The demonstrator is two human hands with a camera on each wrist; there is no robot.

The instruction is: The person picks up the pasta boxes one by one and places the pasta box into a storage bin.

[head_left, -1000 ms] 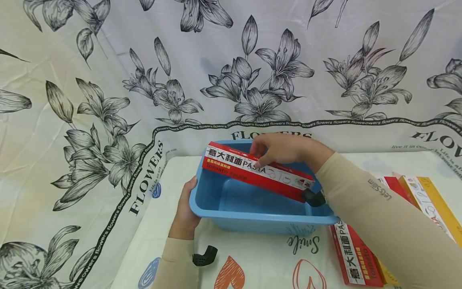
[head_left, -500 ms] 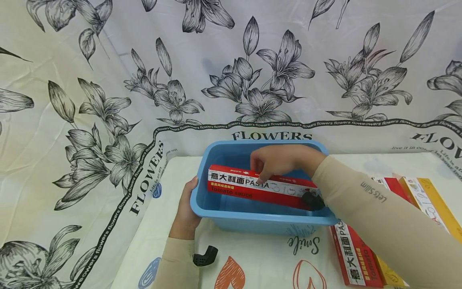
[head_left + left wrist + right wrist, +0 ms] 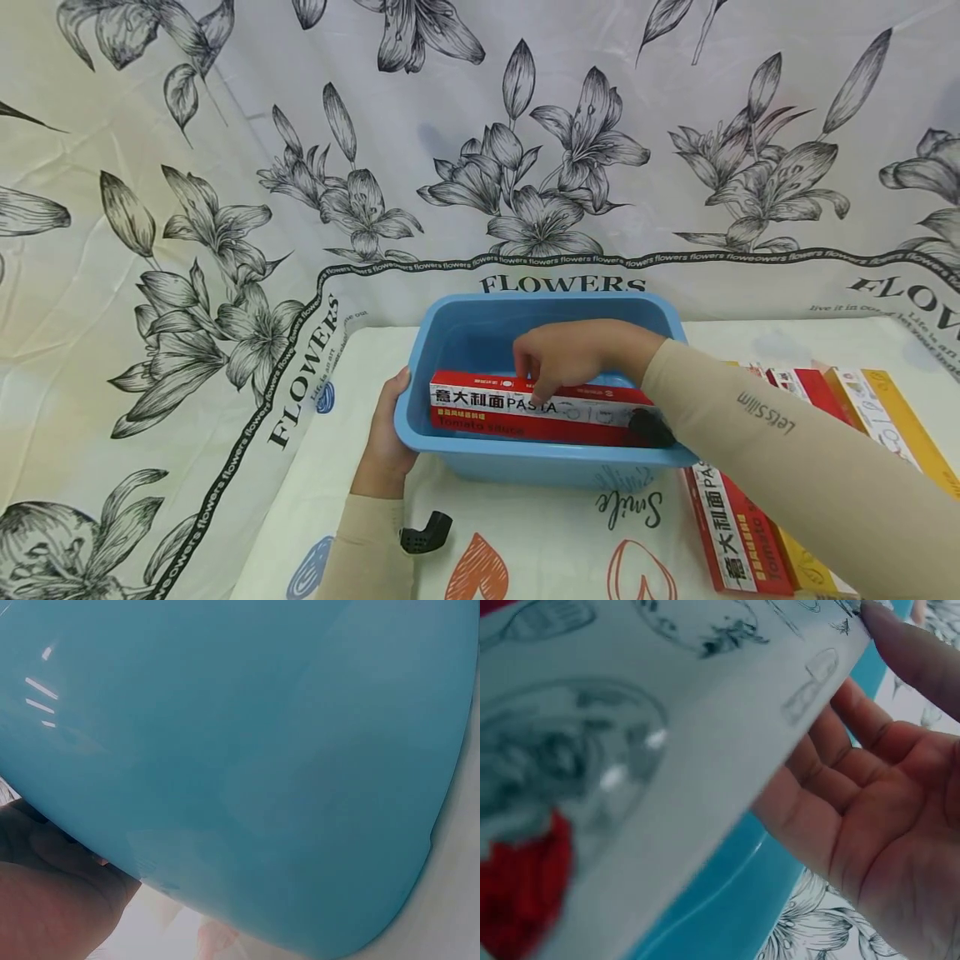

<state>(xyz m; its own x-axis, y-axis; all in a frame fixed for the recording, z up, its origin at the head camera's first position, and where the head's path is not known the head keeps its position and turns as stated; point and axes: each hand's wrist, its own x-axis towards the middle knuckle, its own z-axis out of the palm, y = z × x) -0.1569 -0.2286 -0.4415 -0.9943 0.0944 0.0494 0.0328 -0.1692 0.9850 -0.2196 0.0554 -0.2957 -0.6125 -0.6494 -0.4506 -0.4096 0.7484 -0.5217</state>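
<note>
A blue plastic basin [image 3: 555,454] stands on the table with a red and white pasta box [image 3: 480,402] low inside it, lying lengthwise along the near wall. My right hand [image 3: 566,358] reaches over the basin and pinches the box by its upper edge, thumb on the front face and fingers behind. In the right wrist view the printed face of the box [image 3: 697,742] fills the left side. At the basin's left end my left hand [image 3: 386,433] grips the rim; its fingers are partly hidden behind the wall [image 3: 262,750] in the left wrist view.
Right of the basin, partly under my right sleeve [image 3: 787,442], lie more pasta boxes: a red one [image 3: 731,533] near the front and a yellow one [image 3: 900,417] farther back. A flower-printed cloth [image 3: 540,150] hangs behind the table.
My right hand has lowered the pasta box into the basin and toward its near wall, turning it from slanted to nearly level with the rim. The left hand stays at the rim.
</note>
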